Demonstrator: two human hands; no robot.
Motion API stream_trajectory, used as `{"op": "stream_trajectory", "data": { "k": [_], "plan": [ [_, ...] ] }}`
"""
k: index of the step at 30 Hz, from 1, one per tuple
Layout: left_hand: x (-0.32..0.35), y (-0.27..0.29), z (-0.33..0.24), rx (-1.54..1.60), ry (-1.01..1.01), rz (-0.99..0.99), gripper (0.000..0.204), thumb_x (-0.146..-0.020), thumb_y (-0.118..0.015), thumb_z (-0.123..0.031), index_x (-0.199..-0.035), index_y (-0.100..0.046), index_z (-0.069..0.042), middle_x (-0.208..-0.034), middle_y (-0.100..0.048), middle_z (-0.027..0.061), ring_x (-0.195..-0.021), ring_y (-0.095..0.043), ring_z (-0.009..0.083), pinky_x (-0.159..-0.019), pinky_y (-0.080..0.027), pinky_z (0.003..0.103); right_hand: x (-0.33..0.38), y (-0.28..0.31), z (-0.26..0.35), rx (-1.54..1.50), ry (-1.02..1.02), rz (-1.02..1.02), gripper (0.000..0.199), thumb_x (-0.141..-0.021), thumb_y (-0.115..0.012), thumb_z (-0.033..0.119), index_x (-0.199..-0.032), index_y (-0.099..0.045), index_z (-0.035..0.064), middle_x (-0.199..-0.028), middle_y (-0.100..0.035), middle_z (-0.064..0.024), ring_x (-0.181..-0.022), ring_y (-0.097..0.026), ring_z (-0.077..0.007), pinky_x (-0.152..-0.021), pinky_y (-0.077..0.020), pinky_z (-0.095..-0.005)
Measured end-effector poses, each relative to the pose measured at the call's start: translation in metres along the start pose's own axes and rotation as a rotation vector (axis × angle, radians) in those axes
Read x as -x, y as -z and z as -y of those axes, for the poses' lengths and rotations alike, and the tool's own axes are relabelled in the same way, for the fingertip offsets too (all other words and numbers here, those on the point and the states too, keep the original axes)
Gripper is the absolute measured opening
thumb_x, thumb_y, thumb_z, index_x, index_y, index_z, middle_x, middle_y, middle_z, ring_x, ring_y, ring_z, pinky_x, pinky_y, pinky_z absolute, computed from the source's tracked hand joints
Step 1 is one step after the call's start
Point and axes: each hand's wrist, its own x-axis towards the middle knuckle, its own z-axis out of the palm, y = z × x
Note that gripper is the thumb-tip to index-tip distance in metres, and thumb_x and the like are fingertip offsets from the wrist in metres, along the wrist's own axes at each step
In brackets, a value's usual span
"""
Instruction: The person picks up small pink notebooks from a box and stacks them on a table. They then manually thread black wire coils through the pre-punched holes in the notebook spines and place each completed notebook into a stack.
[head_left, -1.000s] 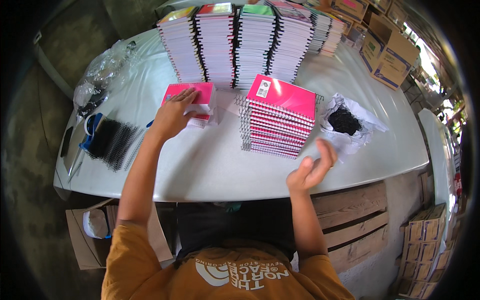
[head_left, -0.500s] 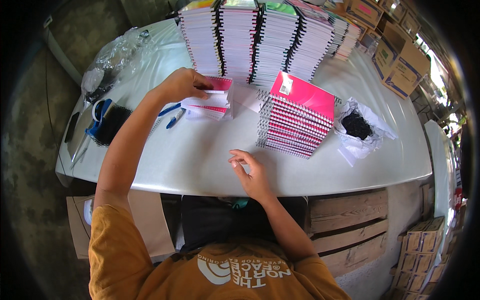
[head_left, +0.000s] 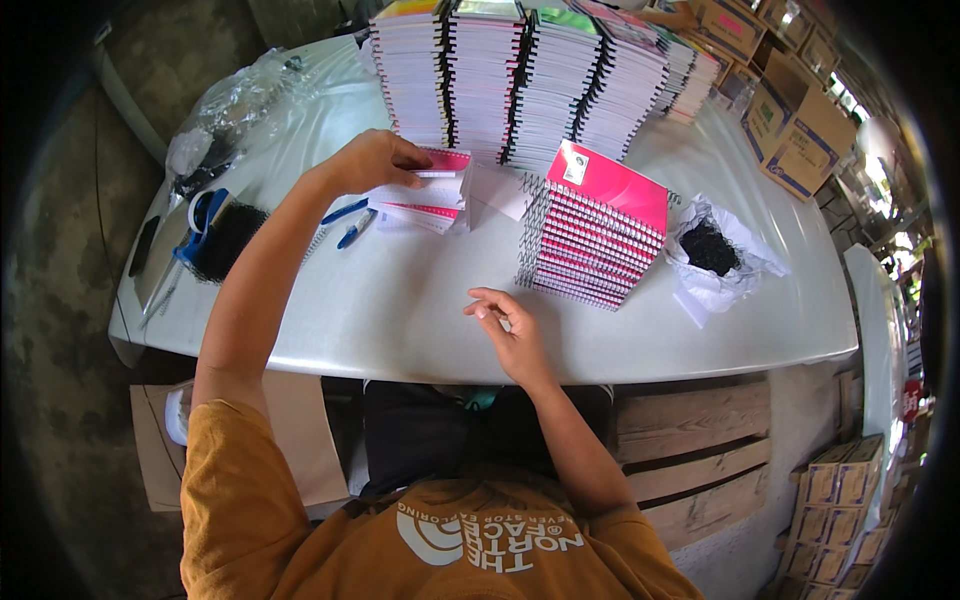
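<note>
My left hand point(head_left: 380, 162) is closed on the upper part of a small pile of loose pink-covered notebook sheets point(head_left: 440, 190), with a row of punched holes along one edge. The fingertips reach over the top of the pile; part of it lies hidden beneath them. My right hand point(head_left: 512, 330) hovers by the table's near edge, fingers loosely bent and apart, holding nothing. Beyond it to the right rises a stack of pink spiral notebooks point(head_left: 603, 230), their wire coils sticking out at both sides.
Tall stacks of bound books point(head_left: 485, 85) line the back. A blue marker point(head_left: 352, 232) and blue tape dispenser point(head_left: 200, 225) lie at left, near crumpled clear plastic point(head_left: 240, 105). Black coils fill a white wrapper point(head_left: 735, 262) at right. Cardboard boxes point(head_left: 805, 140) stand beyond.
The view has shifted slightly. My left hand stays on the sheets with little change in its grip; my right hand remains loosely open over the near edge.
</note>
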Motion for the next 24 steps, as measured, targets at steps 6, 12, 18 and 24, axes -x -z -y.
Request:
{"op": "stream_trajectory", "data": {
  "k": [6, 12, 18, 24],
  "plan": [
    [-0.001, -0.005, 0.003, -0.058, -0.051, -0.021, 0.038, -0.077, -0.068, -0.008, -0.115, -0.063, -0.006, -0.100, -0.069, 0.0093, -0.086, -0.061, 0.0170, -0.085, -0.046, 0.030, 0.002, 0.000, -0.001, 0.018, 0.000, -0.002, 0.027, -0.093, -0.055, 0.019, -0.110, -0.059, 0.0000, -0.093, -0.066, -0.0070, -0.091, -0.061, -0.0140, -0.086, -0.0448, -0.0307],
    [-0.007, 0.002, 0.013, -0.064, -0.019, 0.006, 0.039, -0.078, -0.067, -0.015, -0.115, -0.063, -0.004, -0.098, -0.068, 0.0147, -0.085, -0.062, 0.0231, -0.083, -0.046, 0.033, 0.000, -0.001, -0.003, 0.012, 0.013, 0.002, 0.025, -0.092, -0.055, 0.017, -0.110, -0.059, 0.0002, -0.093, -0.066, -0.0074, -0.091, -0.061, -0.0140, -0.087, -0.0439, -0.0310],
    [0.005, -0.004, 0.007, -0.427, -0.219, -0.533, 0.028, -0.076, -0.066, -0.014, -0.102, -0.064, -0.003, -0.088, -0.066, 0.0140, -0.079, -0.061, 0.0313, -0.074, -0.048, 0.037, 0.000, 0.005, -0.003, -0.236, -0.135, 0.020, 0.040, -0.094, -0.051, 0.032, -0.119, -0.054, 0.0000, -0.107, -0.063, -0.0123, -0.100, -0.060, -0.0196, -0.091, -0.0433, -0.0350],
    [0.113, -0.110, -0.058, -0.676, -0.721, -0.460, 0.019, -0.079, -0.065, -0.021, -0.091, -0.064, -0.006, -0.085, -0.063, 0.0104, -0.081, -0.061, 0.0282, -0.070, -0.045, 0.035, -0.010, 0.018, 0.034, -1.068, -0.389, 0.082, 0.051, -0.093, -0.054, 0.032, -0.130, -0.041, 0.0000, -0.117, -0.056, -0.0137, -0.109, -0.056, -0.0216, -0.094, -0.0454, -0.0409]
  ]
}}
